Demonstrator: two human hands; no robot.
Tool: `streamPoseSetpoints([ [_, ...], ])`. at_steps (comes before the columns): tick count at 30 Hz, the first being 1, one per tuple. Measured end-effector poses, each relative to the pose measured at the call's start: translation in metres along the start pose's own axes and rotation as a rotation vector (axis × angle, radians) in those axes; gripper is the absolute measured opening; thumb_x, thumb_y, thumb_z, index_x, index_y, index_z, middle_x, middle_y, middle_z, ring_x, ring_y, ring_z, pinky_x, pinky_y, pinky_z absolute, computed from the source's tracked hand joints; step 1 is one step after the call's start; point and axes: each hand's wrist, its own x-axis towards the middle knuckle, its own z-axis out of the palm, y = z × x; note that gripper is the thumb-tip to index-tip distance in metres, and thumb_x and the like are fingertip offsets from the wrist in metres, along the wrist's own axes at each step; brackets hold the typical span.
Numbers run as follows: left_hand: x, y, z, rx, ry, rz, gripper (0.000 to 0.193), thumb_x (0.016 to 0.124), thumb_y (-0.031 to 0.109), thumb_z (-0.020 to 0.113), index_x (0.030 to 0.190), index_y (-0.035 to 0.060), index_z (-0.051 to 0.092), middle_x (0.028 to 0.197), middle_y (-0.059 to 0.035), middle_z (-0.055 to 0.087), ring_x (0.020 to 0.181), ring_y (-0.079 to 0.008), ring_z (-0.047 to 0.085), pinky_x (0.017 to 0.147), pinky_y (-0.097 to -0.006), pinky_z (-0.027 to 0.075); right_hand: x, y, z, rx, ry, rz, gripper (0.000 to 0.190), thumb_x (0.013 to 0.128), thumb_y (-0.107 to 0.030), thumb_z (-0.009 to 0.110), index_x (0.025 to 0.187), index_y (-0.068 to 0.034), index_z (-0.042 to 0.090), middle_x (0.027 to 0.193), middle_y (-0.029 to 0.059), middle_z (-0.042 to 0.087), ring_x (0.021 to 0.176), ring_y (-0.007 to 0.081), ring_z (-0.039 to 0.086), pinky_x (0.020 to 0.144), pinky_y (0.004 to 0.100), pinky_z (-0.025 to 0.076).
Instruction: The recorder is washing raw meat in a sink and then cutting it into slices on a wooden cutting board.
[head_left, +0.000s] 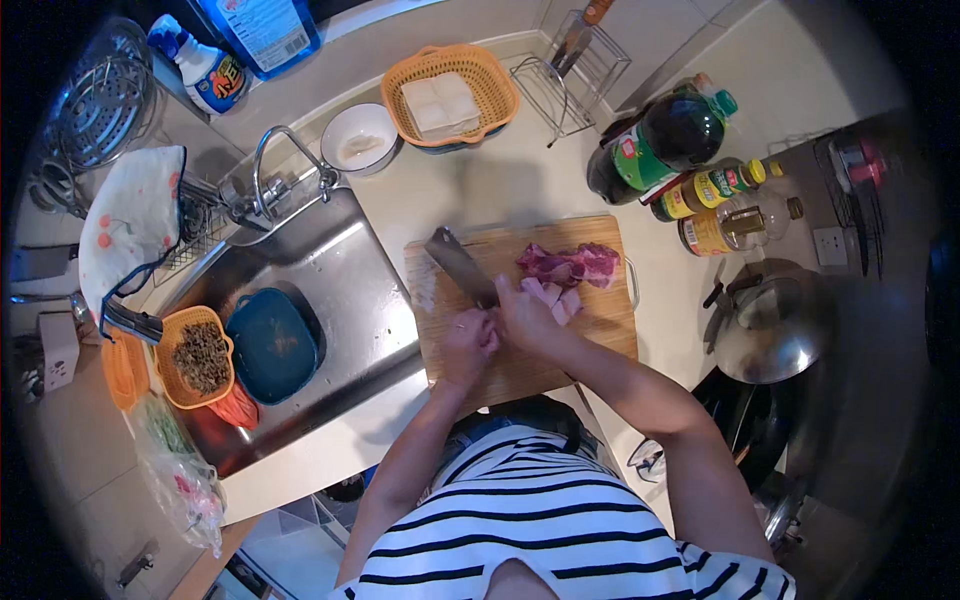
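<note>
A wooden cutting board (525, 367) lies on the counter before me. My right hand (517, 311) grips a cleaver (461, 262) whose blade points up and left over the board. My left hand (470, 341) is close beside the right one, its fingers curled near the handle end of the blade; whether it holds anything is hidden. To the right of my hands lie a piece of raw red meat (574, 264) and several paler cut pieces (553, 298). Whitish residue (424, 285) marks the board's left side.
Left is a steel sink (367, 300) with a blue basin (270, 345) and an orange basket (166, 375) of dark brown food. Behind stand a white bowl (334, 150) and a tofu basket (499, 82). Bottles (637, 157) and a lidded wok (780, 337) are at right.
</note>
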Motion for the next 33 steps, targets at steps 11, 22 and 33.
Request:
streamPoseSetpoints([
  [11, -0.007, 0.042, -0.021, 0.168, 0.188, 0.061, 0.032, 0.060, 0.006, 0.065, 0.089, 0.0005, 0.052, 0.093, -0.0143, 0.050, 0.087, -0.0288, 0.049, 0.074, -0.0357, 0.043, -0.091, 0.015, -0.044, -0.135, -0.064, 0.179, 0.039, 0.074, -0.009, 0.050, 0.107, -0.002, 0.032, 0.065, 0.0202, 0.055, 0.060, 0.0366, 0.056, 0.053, 0.0449, 0.044],
  [22, -0.014, 0.018, -0.017, 0.168, 0.101, 0.113, 0.035, 0.056, 0.002, 0.065, 0.089, 0.0018, 0.055, 0.094, -0.0133, 0.050, 0.088, -0.0298, 0.048, 0.076, -0.0354, 0.042, -0.091, -0.028, -0.046, -0.178, -0.144, 0.019, 0.028, 0.070, -0.001, 0.044, 0.096, -0.002, 0.033, 0.065, 0.0203, 0.055, 0.060, 0.0372, 0.056, 0.052, 0.0447, 0.044],
  [33, -0.016, 0.021, -0.016, 0.185, 0.124, 0.129, 0.037, 0.054, 0.003, 0.065, 0.090, 0.0027, 0.055, 0.090, -0.0135, 0.053, 0.084, -0.0299, 0.050, 0.075, -0.0365, 0.042, -0.076, -0.038, -0.046, 0.260, 0.022, -0.148, 0.021, 0.073, -0.005, 0.045, 0.092, 0.001, 0.037, 0.066, 0.0225, 0.054, 0.060, 0.0381, 0.054, 0.051, 0.0462, 0.042],
])
